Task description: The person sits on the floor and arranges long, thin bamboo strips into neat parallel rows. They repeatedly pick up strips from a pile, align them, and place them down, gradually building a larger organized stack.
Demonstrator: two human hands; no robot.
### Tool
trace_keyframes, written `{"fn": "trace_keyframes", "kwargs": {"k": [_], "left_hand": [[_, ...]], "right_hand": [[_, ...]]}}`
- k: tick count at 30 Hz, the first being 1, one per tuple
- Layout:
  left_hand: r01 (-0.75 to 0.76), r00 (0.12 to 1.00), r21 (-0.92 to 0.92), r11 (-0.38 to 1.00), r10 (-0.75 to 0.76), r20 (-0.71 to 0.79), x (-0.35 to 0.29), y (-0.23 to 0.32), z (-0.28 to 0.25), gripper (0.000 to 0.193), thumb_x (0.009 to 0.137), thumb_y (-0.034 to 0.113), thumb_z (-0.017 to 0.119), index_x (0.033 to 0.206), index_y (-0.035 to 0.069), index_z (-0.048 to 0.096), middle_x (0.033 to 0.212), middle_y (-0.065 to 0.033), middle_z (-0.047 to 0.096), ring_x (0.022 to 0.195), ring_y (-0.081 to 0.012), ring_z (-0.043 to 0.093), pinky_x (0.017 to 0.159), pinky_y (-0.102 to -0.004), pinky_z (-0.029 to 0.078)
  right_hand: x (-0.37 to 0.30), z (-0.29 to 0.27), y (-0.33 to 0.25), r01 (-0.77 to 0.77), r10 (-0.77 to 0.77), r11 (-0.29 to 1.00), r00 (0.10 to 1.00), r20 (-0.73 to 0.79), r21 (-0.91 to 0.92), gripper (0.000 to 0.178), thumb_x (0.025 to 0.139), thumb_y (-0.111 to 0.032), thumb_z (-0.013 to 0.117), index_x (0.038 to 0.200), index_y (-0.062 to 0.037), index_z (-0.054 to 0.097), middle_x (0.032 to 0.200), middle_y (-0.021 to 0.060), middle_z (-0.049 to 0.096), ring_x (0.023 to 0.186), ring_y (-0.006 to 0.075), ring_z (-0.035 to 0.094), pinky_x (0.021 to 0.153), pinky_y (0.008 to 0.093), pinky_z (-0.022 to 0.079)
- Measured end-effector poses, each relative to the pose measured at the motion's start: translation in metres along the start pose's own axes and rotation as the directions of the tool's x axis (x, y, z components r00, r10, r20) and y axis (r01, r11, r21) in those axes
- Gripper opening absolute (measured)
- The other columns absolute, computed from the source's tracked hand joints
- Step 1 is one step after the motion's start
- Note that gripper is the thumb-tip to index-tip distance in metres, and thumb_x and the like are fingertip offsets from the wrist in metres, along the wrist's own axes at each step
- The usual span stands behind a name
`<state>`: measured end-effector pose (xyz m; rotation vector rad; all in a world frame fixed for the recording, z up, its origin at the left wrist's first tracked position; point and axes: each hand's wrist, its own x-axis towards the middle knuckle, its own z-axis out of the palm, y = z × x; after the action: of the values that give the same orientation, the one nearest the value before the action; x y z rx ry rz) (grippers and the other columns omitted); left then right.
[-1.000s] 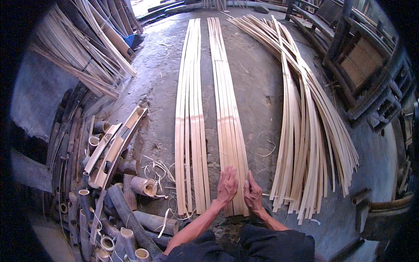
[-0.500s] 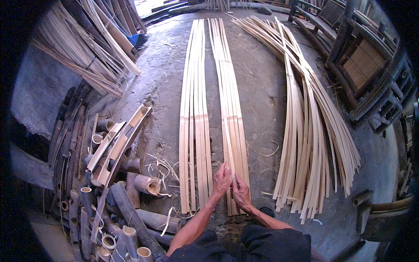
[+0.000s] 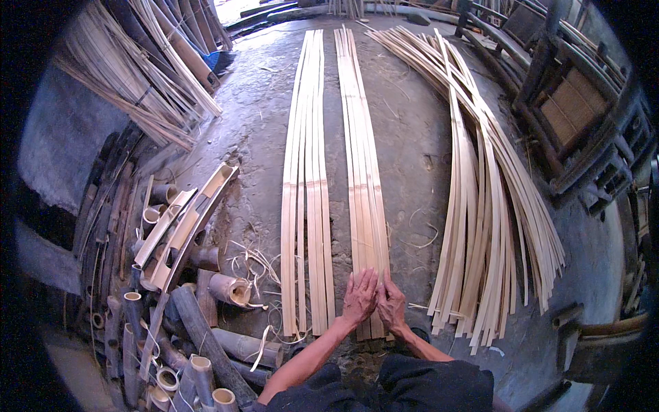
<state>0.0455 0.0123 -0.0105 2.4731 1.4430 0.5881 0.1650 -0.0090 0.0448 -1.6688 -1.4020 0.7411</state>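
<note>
Two rows of long, pale bamboo strips lie lengthwise on the floor ahead of me. My left hand (image 3: 361, 296) rests flat on the near part of the right-hand row of bamboo strips (image 3: 362, 199), its fingers stretched out and pointing away. Beside it, my right hand (image 3: 391, 303) is closed at the right edge of that row, fingers bent around the outermost strip; the fingertips are partly hidden. To the left, apart from both hands, lies the other row of bamboo strips (image 3: 307, 206), with narrow gaps between some strips.
A loose, crossing pile of bamboo strips (image 3: 480, 192) spreads on the right. Cut bamboo tubes (image 3: 233, 290) and split pieces crowd the left, near thin shavings (image 3: 257, 261). Bundled strips (image 3: 130, 75) lean at the far left. A dark bamboo chair (image 3: 570, 110) stands far right.
The single strip my hands were gripping now lies within the right-hand row, whose strips sit closer together. My left hand has opened flat; my right has shifted slightly right.
</note>
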Motion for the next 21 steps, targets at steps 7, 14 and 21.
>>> {"fn": "trace_keyframes", "kwargs": {"k": [7, 14, 21], "left_hand": [[-0.079, 0.982, 0.146, 0.986, 0.052, 0.18, -0.011, 0.003, 0.003, 0.062, 0.092, 0.036, 0.051, 0.146, 0.011, 0.036, 0.156, -0.0125, 0.023, 0.145, -0.0302, 0.019, 0.113, -0.058, 0.015], [-0.069, 0.978, 0.114, 0.991, 0.044, 0.205, -0.012, 0.0, -0.002, 0.064, 0.091, 0.037, 0.051, 0.147, 0.011, 0.035, 0.157, -0.0096, 0.022, 0.146, -0.0281, 0.017, 0.115, -0.0571, 0.009], [-0.076, 0.965, 0.192, 0.978, 0.023, 0.261, -0.014, 0.002, -0.011, 0.059, 0.093, 0.033, 0.047, 0.146, 0.01, 0.036, 0.157, -0.0079, 0.022, 0.146, -0.0261, 0.018, 0.114, -0.0589, 0.008]], "right_hand": [[-0.001, -0.001, 0.02, -0.093, 0.092, 0.991, 0.996, 0.017, 0.092, 0.046, 0.098, -0.018, 0.051, 0.141, -0.0046, 0.043, 0.097, 0.0215, 0.067, 0.084, 0.0152, 0.063, 0.072, 0.0315, 0.051], [-0.002, -0.004, 0.012, -0.124, 0.124, 0.992, 0.991, 0.054, -0.016, 0.045, 0.099, -0.02, 0.049, 0.141, -0.0059, 0.042, 0.078, 0.0189, 0.059, 0.068, 0.0139, 0.056, 0.062, 0.0322, 0.049], [0.005, 0.004, 0.02, -0.124, 0.127, 0.992, 0.98, 0.151, -0.035, 0.044, 0.099, -0.018, 0.05, 0.14, -0.0055, 0.043, 0.072, 0.0196, 0.056, 0.067, 0.0122, 0.054, 0.06, 0.0323, 0.049]]}}
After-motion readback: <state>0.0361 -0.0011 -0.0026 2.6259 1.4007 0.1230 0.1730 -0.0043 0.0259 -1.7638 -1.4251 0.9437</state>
